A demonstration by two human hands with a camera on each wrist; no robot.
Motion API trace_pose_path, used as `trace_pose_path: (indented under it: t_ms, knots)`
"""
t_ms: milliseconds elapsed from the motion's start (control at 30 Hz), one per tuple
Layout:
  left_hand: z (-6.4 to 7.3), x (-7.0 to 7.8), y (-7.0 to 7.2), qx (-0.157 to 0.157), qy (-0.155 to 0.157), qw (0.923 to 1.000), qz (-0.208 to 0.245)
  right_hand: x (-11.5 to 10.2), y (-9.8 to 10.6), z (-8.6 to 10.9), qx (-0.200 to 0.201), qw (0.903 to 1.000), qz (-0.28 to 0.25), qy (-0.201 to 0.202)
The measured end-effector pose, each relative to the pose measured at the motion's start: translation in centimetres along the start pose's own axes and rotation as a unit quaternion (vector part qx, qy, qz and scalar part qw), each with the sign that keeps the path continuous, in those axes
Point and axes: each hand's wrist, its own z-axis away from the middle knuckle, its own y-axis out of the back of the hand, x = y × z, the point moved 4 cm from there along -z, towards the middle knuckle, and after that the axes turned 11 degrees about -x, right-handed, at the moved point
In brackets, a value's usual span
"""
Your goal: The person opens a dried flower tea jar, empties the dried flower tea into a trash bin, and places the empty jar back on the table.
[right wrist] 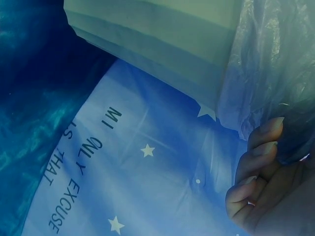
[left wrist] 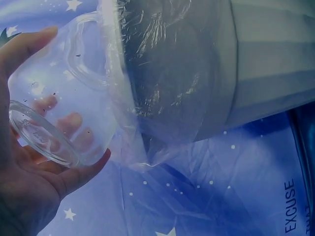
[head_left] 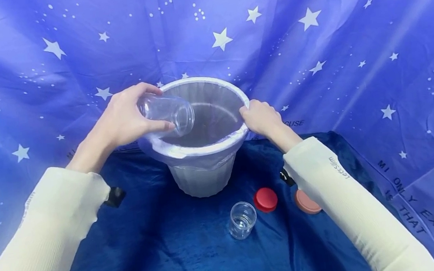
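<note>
My left hand [head_left: 129,116] grips a clear jar [head_left: 164,108] tilted on its side, its mouth over the opening of a white trash bin [head_left: 201,179]. In the left wrist view, fingers curl round the jar [left wrist: 64,123], which has a few dark specks on it. A thin plastic liner [left wrist: 162,73] folds over the bin's rim. My right hand [head_left: 263,116] holds the bin's right rim, fingers curled over the edge; the right wrist view shows that hand [right wrist: 266,182] against the liner [right wrist: 266,64]. I cannot make out what lies in the bin.
Before the bin, a clear glass cup [head_left: 242,221] stands on dark blue cloth [head_left: 166,255]. A red lid [head_left: 265,199] lies right of the cup, and an orange-pink lid [head_left: 307,201] is partly behind the right sleeve. A star-printed purple curtain [head_left: 205,26] hangs behind.
</note>
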Motion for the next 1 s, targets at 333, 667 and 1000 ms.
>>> trace_pose_path:
  t_ms: [333,667,1000]
  knots:
    - [1.0,-0.3,-0.2,0.032,-0.008,0.9993,-0.014,0.2,0.0,0.0,0.002,1.0,-0.001,0.005]
    - [1.4,0.1,1.1,-0.028,0.001,0.9957,-0.088,0.0,-0.2,-0.1,-0.001,1.0,0.001,0.004]
    - [1.7,-0.6,1.4,-0.079,0.07,0.9926,-0.06,0.1,0.0,0.1,-0.004,1.0,-0.001,0.001]
